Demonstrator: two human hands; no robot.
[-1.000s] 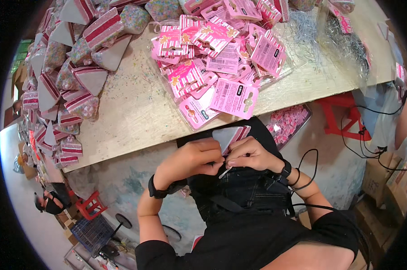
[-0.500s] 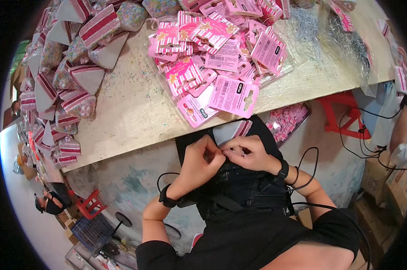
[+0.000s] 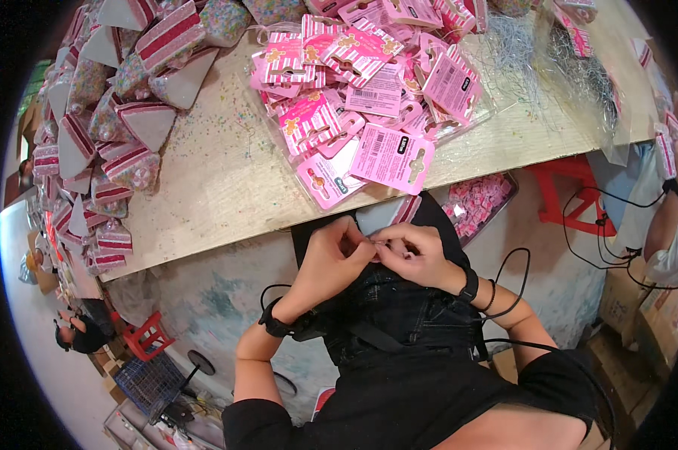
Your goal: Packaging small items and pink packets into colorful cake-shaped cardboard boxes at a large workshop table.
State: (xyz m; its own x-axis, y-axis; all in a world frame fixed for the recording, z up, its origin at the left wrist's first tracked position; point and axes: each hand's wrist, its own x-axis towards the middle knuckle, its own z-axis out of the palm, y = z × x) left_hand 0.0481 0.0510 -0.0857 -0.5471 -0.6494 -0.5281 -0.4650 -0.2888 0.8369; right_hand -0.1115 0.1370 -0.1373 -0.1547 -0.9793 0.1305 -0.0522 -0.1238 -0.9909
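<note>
A small pink-and-white packet (image 3: 399, 214) sits just below the near edge of the table (image 3: 226, 180), over the person's lap, mostly hidden behind the fingers. The left hand (image 3: 331, 255) is curled nearly closed, its fingertips pinched at the packet's lower edge. The right hand (image 3: 414, 251) meets it from the other side, fingers bent and pressed together on the same spot, so the two hands touch at the fingertips; what exactly sits between them is too small to tell. Each wrist wears a dark band with a thin black cable trailing from it. On the table, just beyond the packet, lies a heap of pink cards (image 3: 369, 97) with hang holes. Toward the table's left end sits a pile of triangular red-and-white striped packs (image 3: 121, 112). Under the table, right of the packet, a clear tray of pink pieces (image 3: 481, 202) shows, with a red stool (image 3: 571, 195) just beside it.
</note>
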